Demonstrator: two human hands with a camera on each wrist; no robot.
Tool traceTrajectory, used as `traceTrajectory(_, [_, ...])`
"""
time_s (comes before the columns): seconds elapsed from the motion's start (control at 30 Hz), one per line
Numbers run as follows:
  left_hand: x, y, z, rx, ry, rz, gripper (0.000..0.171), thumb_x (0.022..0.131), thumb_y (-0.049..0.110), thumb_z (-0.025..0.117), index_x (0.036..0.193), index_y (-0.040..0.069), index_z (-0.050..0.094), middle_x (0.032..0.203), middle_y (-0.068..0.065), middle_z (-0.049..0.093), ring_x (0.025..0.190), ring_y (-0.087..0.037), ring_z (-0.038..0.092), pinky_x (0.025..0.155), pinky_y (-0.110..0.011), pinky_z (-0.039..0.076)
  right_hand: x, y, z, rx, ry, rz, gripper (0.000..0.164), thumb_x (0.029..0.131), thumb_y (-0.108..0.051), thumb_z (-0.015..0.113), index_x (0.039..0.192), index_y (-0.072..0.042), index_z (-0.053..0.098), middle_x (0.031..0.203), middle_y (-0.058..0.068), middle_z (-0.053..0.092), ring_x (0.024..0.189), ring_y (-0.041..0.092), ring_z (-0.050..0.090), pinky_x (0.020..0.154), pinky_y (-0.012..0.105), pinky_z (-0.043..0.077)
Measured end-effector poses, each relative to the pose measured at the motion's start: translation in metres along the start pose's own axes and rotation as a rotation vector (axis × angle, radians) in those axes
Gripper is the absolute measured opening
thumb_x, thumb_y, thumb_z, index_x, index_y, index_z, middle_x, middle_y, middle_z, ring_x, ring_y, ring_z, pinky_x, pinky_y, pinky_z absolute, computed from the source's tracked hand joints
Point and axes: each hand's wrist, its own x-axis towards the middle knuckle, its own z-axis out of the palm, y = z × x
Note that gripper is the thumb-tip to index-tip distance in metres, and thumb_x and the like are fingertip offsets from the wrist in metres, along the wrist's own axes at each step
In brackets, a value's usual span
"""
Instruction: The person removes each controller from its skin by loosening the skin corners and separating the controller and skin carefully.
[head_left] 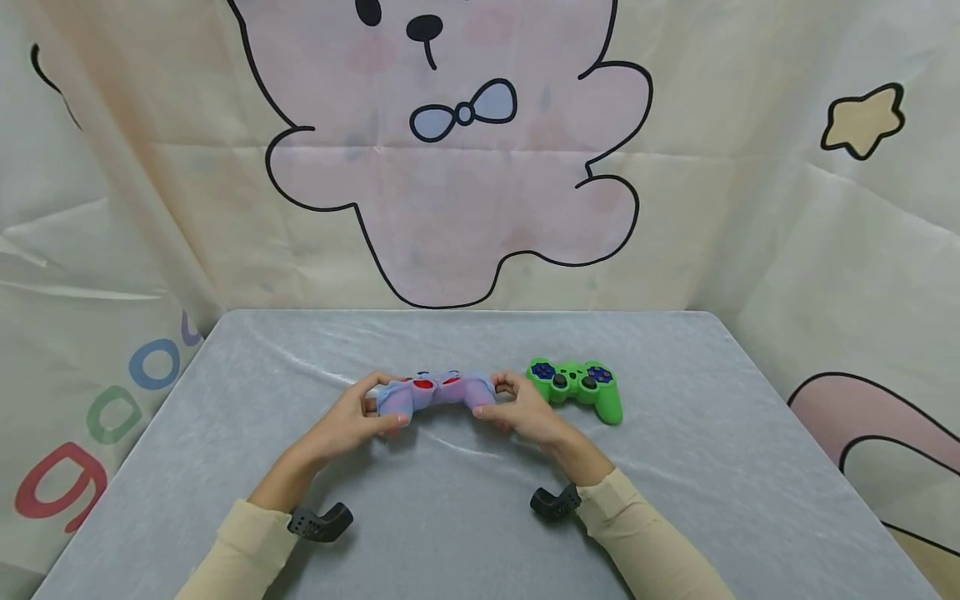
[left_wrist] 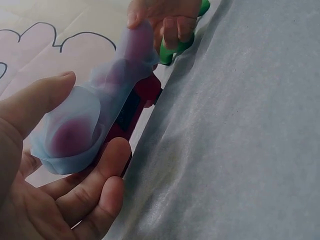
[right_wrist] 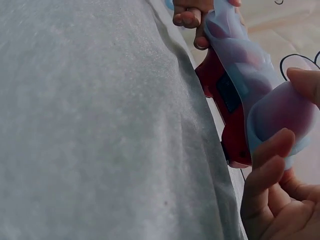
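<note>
A red game controller (right_wrist: 235, 131) wears a translucent blue-purple silicone cover (head_left: 442, 392) over its handles and middle. Red patches of the controller show through the cover in the head view, and its bare red underside with a dark label faces the wrist cameras. My left hand (head_left: 348, 421) grips the left handle, thumb on the near side and fingers curled beneath. At the other end, my right hand (head_left: 528, 410) pinches the right handle between thumb and fingers. Both hands hold the controller level, close over the table.
A green game controller (head_left: 576, 383) with blue button pads lies just right of my right hand. The table (head_left: 450, 533) has a pale grey cloth. Printed curtains (head_left: 457, 208) enclose its back and sides. A black band (head_left: 321, 523) sits at each wrist.
</note>
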Motion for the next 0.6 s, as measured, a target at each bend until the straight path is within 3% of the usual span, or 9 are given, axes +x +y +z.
traceTrajectory(0.6, [0.0015, 0.0004, 0.0020, 0.022, 0.009, 0.010, 0.047, 0.091, 0.017, 0.075, 0.130, 0.006, 0.052, 0.095, -0.017, 0.073, 0.079, -0.018, 0.069, 0.068, -0.029, 0.051, -0.0007, -0.0010, -0.0013, -0.008, 0.031, -0.015, 0.035, 0.084, -0.013, 0.081, 0.106, -0.003, 0.056, 0.109, 0.010, 0.060, 0.058, 0.011, 0.048, 0.056, 0.026, 0.045])
